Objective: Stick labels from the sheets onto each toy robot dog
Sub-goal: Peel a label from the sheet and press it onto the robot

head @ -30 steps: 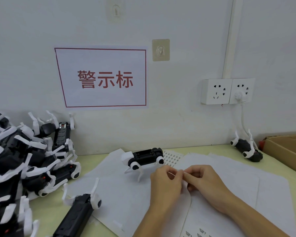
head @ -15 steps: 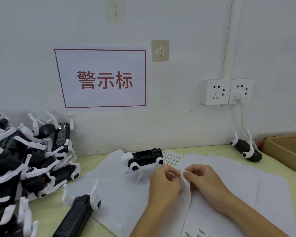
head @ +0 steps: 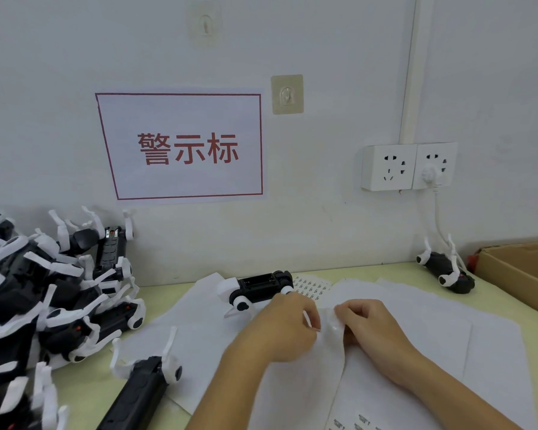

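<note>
Left hand (head: 281,328): fingers curled, pinching a small white label (head: 308,321).
Right hand (head: 371,328): fingers curled, gripping the lifted edge of a label sheet (head: 336,324).
Nearest toy robot dog (head: 255,287): on its side on the papers, just behind the left hand.
Dog pile (head: 44,293): far left on the table (head: 84,386).
Lone dog (head: 444,270): far right, by the cardboard box (head: 522,271).

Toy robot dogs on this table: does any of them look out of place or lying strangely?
Yes. Many toy dogs lie jumbled at the left with legs pointing upward, and one dog lies alone near the cardboard box.
</note>
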